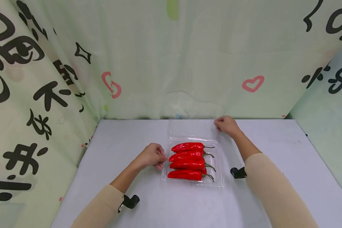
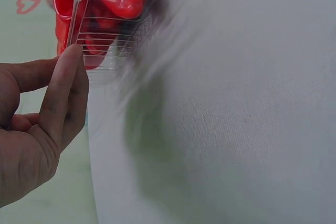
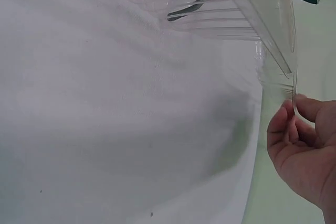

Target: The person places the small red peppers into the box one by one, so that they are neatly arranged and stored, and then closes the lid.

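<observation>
Several glossy red chili peppers (image 1: 188, 164) with green stems lie side by side in a clear plastic clamshell box (image 1: 220, 177). Its hinged transparent lid (image 1: 192, 129) stands open on the far side. My left hand (image 1: 152, 155) is at the box's left rim; in the left wrist view, the thumb and fingertips of that hand (image 2: 44, 111) pinch the rim. With thumb and index finger, my right hand (image 1: 228, 125) holds the lid's right edge, as the right wrist view shows by the hand (image 3: 304, 142) on the thin plastic. Stems (image 3: 191, 10) poke out toward that side.
The box rests on a white table (image 1: 125, 139). A pale green printed curtain (image 1: 148, 63) hangs behind the table and along both sides. A black wrist mount (image 1: 131, 201) sits at the left sleeve, another mount (image 1: 238, 173) at the right.
</observation>
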### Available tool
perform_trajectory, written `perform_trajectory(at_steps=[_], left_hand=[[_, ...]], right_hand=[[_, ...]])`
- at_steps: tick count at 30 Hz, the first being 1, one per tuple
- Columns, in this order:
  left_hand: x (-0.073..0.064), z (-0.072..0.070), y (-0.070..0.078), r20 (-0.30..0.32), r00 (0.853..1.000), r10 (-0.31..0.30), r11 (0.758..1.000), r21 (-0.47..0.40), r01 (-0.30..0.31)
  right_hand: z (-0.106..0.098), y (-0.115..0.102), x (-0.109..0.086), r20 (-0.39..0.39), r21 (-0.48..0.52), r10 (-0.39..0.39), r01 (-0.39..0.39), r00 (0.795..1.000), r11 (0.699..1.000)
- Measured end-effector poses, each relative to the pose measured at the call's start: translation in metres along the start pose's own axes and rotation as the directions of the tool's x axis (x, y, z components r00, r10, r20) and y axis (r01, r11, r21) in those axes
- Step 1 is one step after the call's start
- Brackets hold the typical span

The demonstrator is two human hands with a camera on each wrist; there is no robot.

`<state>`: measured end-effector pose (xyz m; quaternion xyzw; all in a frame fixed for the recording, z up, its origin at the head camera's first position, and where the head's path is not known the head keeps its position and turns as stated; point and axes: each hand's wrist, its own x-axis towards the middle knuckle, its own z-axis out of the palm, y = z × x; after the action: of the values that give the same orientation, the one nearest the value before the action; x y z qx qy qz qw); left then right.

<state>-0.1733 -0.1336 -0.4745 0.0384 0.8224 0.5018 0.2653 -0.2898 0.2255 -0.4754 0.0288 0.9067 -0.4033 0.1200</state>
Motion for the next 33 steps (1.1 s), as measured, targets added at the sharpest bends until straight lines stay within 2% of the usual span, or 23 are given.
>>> perform_trajectory(at_steps=[10, 22, 27, 33], left_hand=[[0.001, 0.0, 0.0, -0.013, 1.0, -0.003, 1.0, 0.011, 0.003], [0.003, 0.0, 0.003, -0.023, 1.0, 0.019, 1.0, -0.014, -0.019], [0.006, 0.001, 0.007, -0.026, 1.0, 0.008, 0.999, -0.036, -0.009], [0.01, 0.002, 0.011, -0.045, 0.999, -0.016, 1.0, -0.018, 0.016]], right_hand=[[-0.012, -0.012, -0.007, 0.002, -0.003, -0.019, 0.019, 1.0, 1.0], [-0.028, -0.022, -0.014, -0.066, -0.011, -0.13, 0.129, 0.989, 0.992], [-0.032, -0.023, -0.018, -0.092, -0.022, -0.152, 0.151, 0.984, 0.988], [-0.036, -0.024, -0.023, -0.133, -0.04, -0.195, 0.191, 0.972, 0.981]])
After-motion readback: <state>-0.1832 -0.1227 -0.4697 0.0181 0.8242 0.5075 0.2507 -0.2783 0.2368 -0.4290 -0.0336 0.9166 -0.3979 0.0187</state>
